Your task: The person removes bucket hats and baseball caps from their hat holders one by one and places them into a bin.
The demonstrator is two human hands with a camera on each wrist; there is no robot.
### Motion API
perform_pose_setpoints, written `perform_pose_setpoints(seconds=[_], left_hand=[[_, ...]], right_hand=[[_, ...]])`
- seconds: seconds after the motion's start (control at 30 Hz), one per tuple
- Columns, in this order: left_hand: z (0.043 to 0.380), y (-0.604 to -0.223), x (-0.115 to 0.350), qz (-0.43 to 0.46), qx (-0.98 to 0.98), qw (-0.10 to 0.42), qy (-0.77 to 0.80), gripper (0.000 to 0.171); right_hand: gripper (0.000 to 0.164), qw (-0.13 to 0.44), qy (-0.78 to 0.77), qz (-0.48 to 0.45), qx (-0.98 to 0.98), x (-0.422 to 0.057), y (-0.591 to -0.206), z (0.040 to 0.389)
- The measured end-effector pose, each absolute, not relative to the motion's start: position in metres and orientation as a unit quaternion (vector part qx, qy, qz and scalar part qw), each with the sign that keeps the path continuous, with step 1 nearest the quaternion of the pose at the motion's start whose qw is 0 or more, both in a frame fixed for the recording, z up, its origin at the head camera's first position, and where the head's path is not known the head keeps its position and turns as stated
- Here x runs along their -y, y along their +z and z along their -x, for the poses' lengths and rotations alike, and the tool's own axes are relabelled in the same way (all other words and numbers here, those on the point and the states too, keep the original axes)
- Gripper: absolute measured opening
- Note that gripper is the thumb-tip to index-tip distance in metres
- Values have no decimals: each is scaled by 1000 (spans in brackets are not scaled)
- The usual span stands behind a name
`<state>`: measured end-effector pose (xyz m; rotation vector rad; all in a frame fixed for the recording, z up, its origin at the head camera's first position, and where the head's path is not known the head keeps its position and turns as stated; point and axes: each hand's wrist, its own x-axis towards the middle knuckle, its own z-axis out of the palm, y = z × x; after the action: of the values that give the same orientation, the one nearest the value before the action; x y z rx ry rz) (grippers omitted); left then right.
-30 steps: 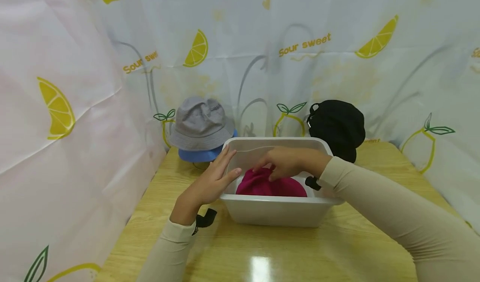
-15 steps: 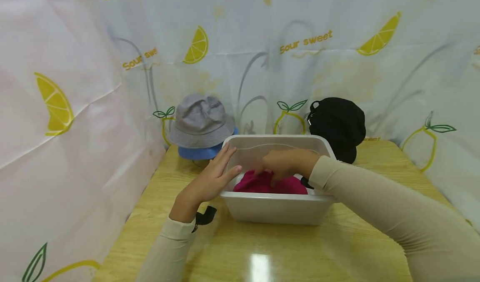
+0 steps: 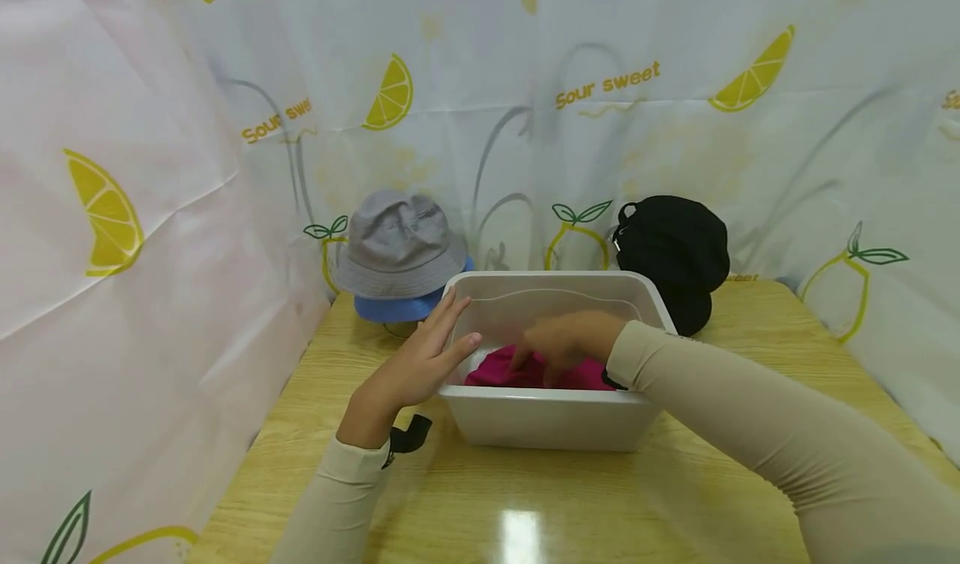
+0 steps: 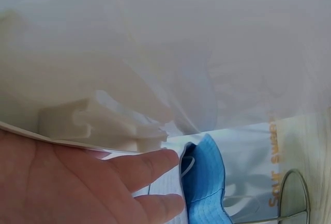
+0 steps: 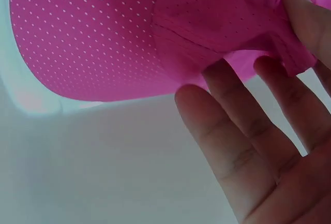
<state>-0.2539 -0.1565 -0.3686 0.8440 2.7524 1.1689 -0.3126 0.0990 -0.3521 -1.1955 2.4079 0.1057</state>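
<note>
Pink hat [image 3: 487, 370]: lay inside the white tub [image 3: 551, 421].
Right hand [image 3: 570, 343]: its grip was loosely spread and touched the hat's edge; whether it pinched, one could not tell.
Left hand [image 3: 416, 368]: straight fingers rested against the tub's left rim.
Soft cloth: it seemed to need light fingertips and a steady tub.
</note>
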Motion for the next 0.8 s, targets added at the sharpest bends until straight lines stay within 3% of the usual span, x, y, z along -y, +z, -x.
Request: perform_pose_setpoints(seconds=[0.53, 0.8], left_hand=[[254, -367, 156, -268, -889, 19, 370, 74], [253, -368, 156, -256, -891, 24, 374, 77]], right_hand=[[51, 277, -26, 408, -870, -104, -352, 319], [50, 263, -111, 405, -869, -110, -334, 323]])
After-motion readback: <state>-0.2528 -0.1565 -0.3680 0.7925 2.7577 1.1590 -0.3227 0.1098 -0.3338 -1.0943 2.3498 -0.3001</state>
